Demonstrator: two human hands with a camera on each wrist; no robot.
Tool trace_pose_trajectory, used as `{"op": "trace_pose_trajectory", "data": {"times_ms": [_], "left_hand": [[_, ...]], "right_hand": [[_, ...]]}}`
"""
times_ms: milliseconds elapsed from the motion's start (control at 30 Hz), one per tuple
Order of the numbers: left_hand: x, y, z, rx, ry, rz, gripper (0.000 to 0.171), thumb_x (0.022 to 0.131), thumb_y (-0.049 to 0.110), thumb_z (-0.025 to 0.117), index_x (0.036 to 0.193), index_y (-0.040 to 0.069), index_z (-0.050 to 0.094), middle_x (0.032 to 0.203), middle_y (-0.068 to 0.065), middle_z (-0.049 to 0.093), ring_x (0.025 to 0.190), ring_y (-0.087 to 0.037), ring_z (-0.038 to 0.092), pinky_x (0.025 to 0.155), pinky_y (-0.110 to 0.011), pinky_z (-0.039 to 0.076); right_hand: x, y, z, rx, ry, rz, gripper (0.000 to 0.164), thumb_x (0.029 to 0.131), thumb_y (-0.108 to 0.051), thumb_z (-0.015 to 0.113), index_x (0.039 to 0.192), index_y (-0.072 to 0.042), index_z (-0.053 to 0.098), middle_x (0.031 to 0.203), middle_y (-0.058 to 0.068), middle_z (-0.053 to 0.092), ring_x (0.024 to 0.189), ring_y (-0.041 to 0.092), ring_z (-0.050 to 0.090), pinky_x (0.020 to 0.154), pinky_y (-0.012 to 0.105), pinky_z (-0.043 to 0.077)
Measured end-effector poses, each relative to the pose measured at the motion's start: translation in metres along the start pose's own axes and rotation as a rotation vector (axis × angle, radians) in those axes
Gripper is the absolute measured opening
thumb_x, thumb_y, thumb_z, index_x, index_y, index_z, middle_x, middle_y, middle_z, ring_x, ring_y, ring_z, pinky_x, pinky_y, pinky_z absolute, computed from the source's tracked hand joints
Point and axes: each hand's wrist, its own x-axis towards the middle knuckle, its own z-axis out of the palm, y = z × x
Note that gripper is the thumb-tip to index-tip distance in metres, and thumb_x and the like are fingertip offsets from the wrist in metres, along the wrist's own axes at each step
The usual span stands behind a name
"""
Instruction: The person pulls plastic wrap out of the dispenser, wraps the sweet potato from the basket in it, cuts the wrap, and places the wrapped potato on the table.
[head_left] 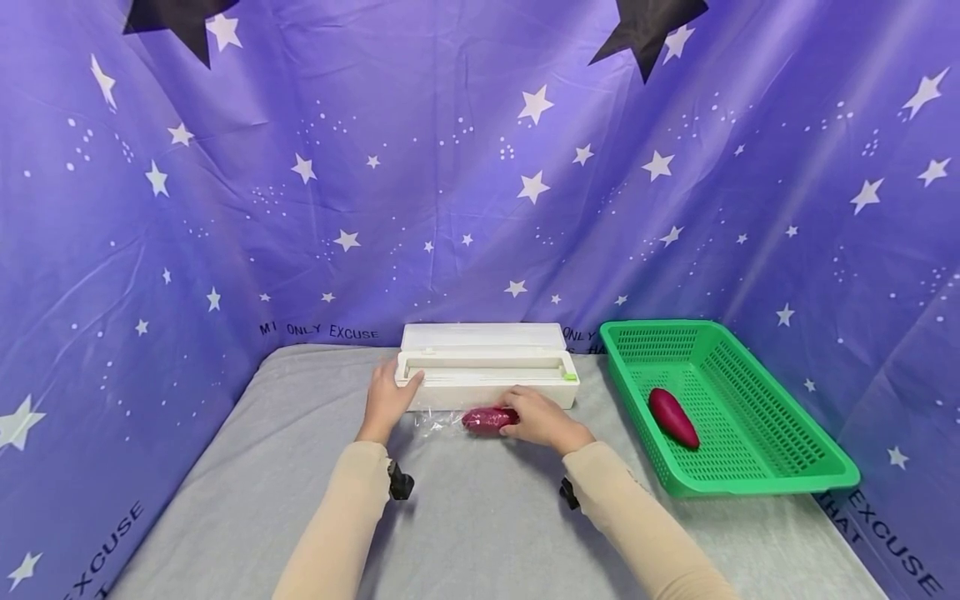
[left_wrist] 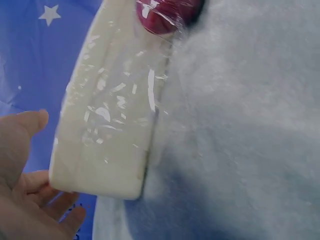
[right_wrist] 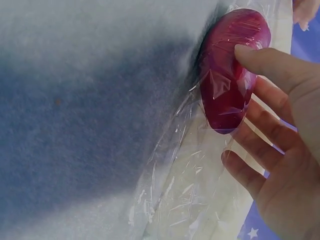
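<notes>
A purple-red sweet potato (head_left: 489, 420) lies wrapped in clear cling film (left_wrist: 112, 107) just in front of a white cling film dispenser (head_left: 487, 392). My right hand (head_left: 536, 417) grips the sweet potato at its right end, the thumb (right_wrist: 265, 60) on its near side and the fingers on the other. Loose film trails from both ends of it across the dispenser's front. At the dispenser's left end is my left hand (head_left: 386, 400), fingers spread and touching its corner, with no film between them. The dispenser's clear lid (head_left: 483, 336) is raised at the back, and a small green cutter (head_left: 570, 377) sits at its right end.
To the right stands a green plastic basket (head_left: 757, 485) with a second, unwrapped sweet potato (head_left: 673, 418) in it. A grey cloth (head_left: 480, 533) covers the table. Purple star-printed curtains (head_left: 450, 167) enclose the back and sides, close behind the dispenser.
</notes>
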Motion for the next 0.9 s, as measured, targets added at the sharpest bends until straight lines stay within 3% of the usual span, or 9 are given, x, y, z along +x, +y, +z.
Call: {"op": "trace_pose_trajectory", "data": {"times_ms": [167, 567, 733, 900], "left_hand": [[-0.003, -0.008, -0.001, -0.009, -0.062, -0.028, 0.073, 0.096, 0.032, 0.067, 0.148, -0.009, 0.037, 0.143, -0.036, 0.040, 0.133, -0.050, 0.039, 0.113, -0.057, 0.030], [-0.004, -0.015, -0.005, -0.091, -0.131, -0.038, 0.074, 0.096, 0.028, 0.069, 0.152, -0.005, 0.033, 0.150, -0.032, 0.034, 0.140, -0.046, 0.032, 0.116, -0.054, 0.025], [-0.004, -0.014, -0.006, -0.112, -0.125, -0.018, 0.073, 0.096, 0.026, 0.069, 0.151, -0.007, 0.034, 0.149, -0.034, 0.035, 0.139, -0.047, 0.033, 0.116, -0.054, 0.025], [-0.003, -0.013, -0.006, -0.107, -0.121, -0.010, 0.072, 0.096, 0.025, 0.069, 0.150, -0.009, 0.034, 0.147, -0.035, 0.037, 0.138, -0.048, 0.034, 0.116, -0.054, 0.026]], "right_hand": [[-0.001, 0.002, 0.002, -0.001, 0.002, -0.001, 0.043, 0.083, -0.021, 0.083, 0.121, -0.010, 0.067, 0.123, 0.006, 0.064, 0.114, 0.024, 0.058, 0.100, 0.041, 0.047], [-0.004, 0.003, 0.001, 0.037, 0.033, 0.005, 0.045, 0.086, -0.023, 0.080, 0.126, -0.009, 0.064, 0.125, 0.007, 0.063, 0.115, 0.026, 0.059, 0.100, 0.043, 0.047], [-0.004, 0.007, -0.007, 0.049, 0.112, 0.002, 0.037, 0.091, -0.021, 0.075, 0.125, -0.009, 0.066, 0.118, 0.006, 0.066, 0.109, 0.025, 0.062, 0.096, 0.044, 0.050], [-0.005, 0.017, -0.019, 0.090, 0.291, 0.016, 0.027, 0.093, -0.017, 0.071, 0.118, -0.006, 0.070, 0.115, 0.008, 0.068, 0.108, 0.027, 0.062, 0.096, 0.045, 0.050]]}}
